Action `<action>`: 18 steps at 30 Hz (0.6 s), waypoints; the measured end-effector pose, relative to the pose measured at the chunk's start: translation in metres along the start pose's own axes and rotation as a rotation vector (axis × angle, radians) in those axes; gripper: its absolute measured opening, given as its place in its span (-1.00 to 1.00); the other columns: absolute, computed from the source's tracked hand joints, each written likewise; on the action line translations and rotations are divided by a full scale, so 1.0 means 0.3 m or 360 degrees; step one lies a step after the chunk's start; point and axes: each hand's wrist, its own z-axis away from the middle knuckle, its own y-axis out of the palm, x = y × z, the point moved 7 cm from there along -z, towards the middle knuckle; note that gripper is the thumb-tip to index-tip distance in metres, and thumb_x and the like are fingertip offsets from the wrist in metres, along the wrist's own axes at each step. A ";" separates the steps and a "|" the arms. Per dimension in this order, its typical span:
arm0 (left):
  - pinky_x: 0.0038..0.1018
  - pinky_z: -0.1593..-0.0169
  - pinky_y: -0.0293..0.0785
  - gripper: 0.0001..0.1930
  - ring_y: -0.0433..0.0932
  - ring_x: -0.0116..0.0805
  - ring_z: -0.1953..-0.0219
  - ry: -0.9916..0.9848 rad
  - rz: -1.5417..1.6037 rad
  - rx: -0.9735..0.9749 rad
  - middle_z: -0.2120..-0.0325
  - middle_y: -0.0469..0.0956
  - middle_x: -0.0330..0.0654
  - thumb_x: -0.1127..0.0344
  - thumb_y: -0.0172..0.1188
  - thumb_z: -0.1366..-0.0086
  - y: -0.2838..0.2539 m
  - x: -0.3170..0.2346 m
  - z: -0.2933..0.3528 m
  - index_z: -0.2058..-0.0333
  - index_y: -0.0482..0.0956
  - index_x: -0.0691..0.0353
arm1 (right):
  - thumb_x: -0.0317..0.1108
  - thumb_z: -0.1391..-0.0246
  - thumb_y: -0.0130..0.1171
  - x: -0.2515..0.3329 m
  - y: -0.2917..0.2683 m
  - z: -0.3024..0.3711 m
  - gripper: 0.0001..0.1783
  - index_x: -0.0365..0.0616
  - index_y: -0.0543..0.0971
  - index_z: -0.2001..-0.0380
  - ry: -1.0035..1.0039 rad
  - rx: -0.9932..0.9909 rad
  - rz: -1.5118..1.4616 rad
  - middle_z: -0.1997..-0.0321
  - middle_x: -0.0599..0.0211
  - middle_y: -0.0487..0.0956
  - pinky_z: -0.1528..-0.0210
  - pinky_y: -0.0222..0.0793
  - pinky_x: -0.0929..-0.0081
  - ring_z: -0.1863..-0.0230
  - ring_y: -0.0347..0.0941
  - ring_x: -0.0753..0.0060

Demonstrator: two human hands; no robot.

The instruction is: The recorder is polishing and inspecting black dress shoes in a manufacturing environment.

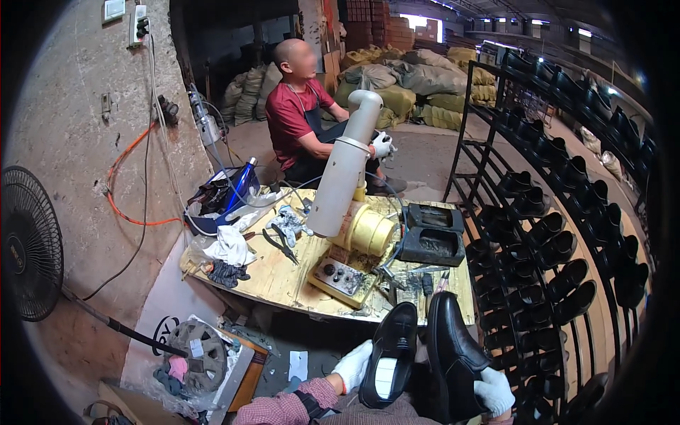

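Note:
Two black leather shoes are held up side by side over my lap, toes pointing away from me. My left hand (353, 365), in a white glove, grips the left shoe (401, 327) by its outer side. That shoe's opening faces up and shows a pale insole (384, 378). My right hand (495, 392), gloved too, is wrapped round the heel end of the right shoe (451, 340), which is turned to show its upper and side. Just beyond the toes is the front edge of a wooden workbench (283, 289).
On the bench stand a yellow machine with a grey pipe (338, 185), a control box (343, 278), black trays (431, 244) and pliers (282, 246). A shoe rack (489, 145) lines the right. A fan (30, 244) is at left. Another person (297, 120) sits beyond the bench.

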 end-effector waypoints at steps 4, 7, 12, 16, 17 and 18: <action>-0.32 -0.37 0.34 -0.25 0.40 -0.22 -0.32 0.0542 -0.0408 0.0047 -0.42 0.24 0.09 0.22 0.12 -0.54 0.009 -0.151 0.117 -0.53 -0.06 0.24 | -0.53 -0.06 0.20 0.180 0.116 -0.074 -0.43 -0.31 0.57 -0.22 0.0030 0.0150 -0.0564 -0.12 0.30 0.66 -0.15 0.42 0.55 -0.10 0.54 0.52; -0.18 -0.48 0.16 0.00 0.25 -0.06 -0.44 0.0671 -0.0151 0.0598 -0.48 0.09 0.11 -0.08 0.21 -0.46 0.119 -0.234 0.282 -0.57 -0.28 0.08 | -0.52 -0.12 0.22 0.378 0.261 -0.141 -0.40 -0.24 0.53 -0.28 -0.0216 0.0295 -0.0497 -0.15 0.32 0.65 -0.16 0.43 0.56 -0.11 0.54 0.54; -0.06 -0.49 0.16 0.36 0.29 0.03 -0.41 0.0286 0.0132 0.0636 -0.39 0.27 0.07 -0.78 0.02 0.02 0.185 -0.241 0.347 -0.47 0.06 0.27 | -0.14 -0.20 0.30 0.577 0.499 -0.145 -0.24 -0.06 0.35 -0.44 -0.0536 0.0573 0.0175 -0.21 -0.11 0.59 -0.23 0.47 0.29 -0.16 0.59 -0.12; -0.02 -0.33 0.43 0.40 0.51 0.10 -0.22 0.0277 0.0668 0.0721 -0.21 0.46 0.11 -0.86 -0.10 0.09 0.112 -0.291 0.276 -0.39 0.20 0.34 | -0.23 -0.23 0.32 0.550 0.548 -0.134 -0.22 -0.20 0.30 -0.45 -0.0502 0.0744 -0.0148 -0.38 -0.01 0.49 -0.34 0.40 0.38 -0.28 0.55 0.14; -0.04 -0.29 0.48 0.40 0.56 0.06 -0.17 0.0320 0.0726 0.0772 -0.16 0.51 0.10 -0.87 -0.15 0.08 0.094 -0.315 0.250 -0.38 0.24 0.36 | -0.24 -0.24 0.33 0.494 0.542 -0.133 -0.22 -0.25 0.30 -0.44 -0.0133 0.0778 -0.0539 -0.38 0.04 0.50 -0.35 0.39 0.41 -0.31 0.52 0.28; 0.04 -0.31 0.45 0.47 0.51 0.21 -0.20 0.0359 0.0845 0.0760 -0.19 0.48 0.15 -0.90 -0.05 0.21 0.065 -0.351 0.210 -0.36 0.23 0.37 | -0.25 -0.24 0.33 0.473 0.522 -0.144 -0.22 -0.28 0.30 -0.44 -0.0153 0.0662 -0.0533 -0.37 0.03 0.50 -0.34 0.41 0.40 -0.30 0.52 0.30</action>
